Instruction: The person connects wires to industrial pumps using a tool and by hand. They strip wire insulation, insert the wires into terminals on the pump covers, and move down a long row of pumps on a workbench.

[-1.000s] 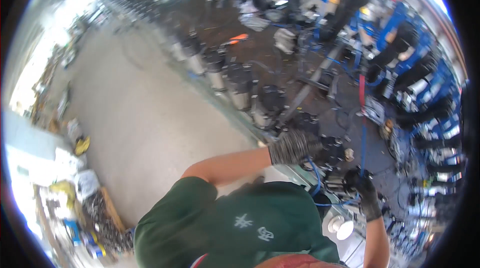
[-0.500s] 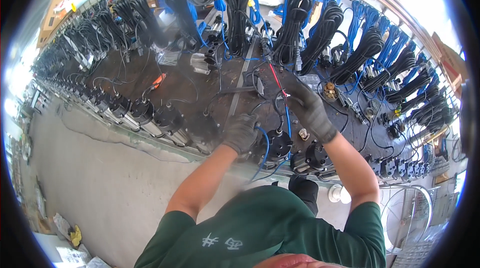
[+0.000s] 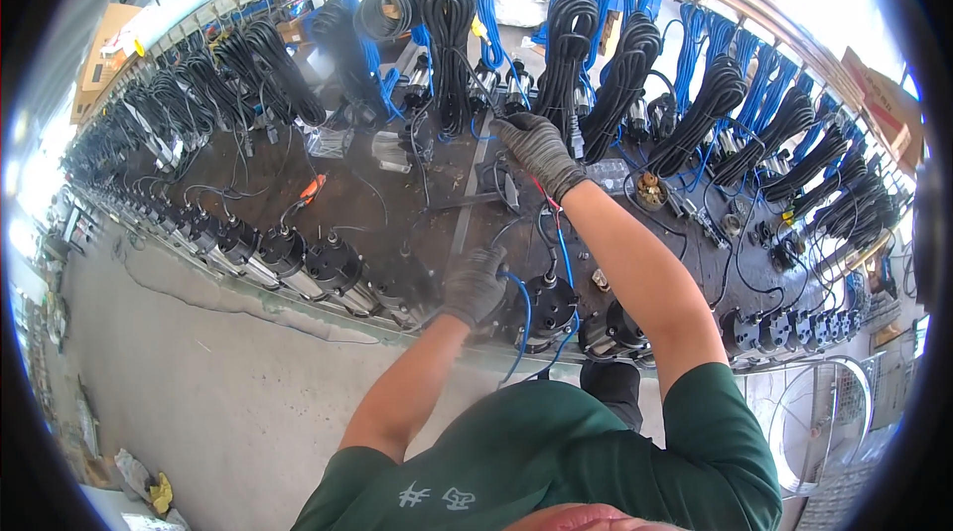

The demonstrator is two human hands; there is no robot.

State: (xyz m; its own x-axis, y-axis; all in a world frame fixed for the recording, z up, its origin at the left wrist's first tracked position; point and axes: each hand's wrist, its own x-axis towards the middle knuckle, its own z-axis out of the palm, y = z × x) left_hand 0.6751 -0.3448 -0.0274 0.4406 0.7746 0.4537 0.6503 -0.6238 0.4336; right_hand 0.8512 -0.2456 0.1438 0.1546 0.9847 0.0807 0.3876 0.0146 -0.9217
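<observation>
The gloved left hand (image 3: 475, 285) is low over the near edge of the dark bench (image 3: 260, 159), its fingers curled together and, it seems, clamped on a blue cord (image 3: 528, 301) that bows out to the right of them and drops toward the near edge. The gloved right hand (image 3: 541, 152) reaches farther across, palm down above the red lead (image 3: 542, 192), its fingers bent together at the foot of a hanging black cable coil (image 3: 450, 55); whether they pinch the thin dark cable there cannot be told, since the hand covers the spot. The black-capped unit (image 3: 552, 301) stands at the near edge, just right of the left hand, with the blue cord looping close beside it. The step in hand looks like sorting or guiding the leads, and to do it well the left hand should keep a light, firm hold on the cord while the right draws only one lead at a time, slowly and in line with its run. A sideways tug could snag the neighbouring coil or strain the cable where it enters the cap. The right forearm, passing over the bench, is best kept high enough to clear the bowl of small brass-coloured parts (image 3: 650, 192) to its right.
</observation>
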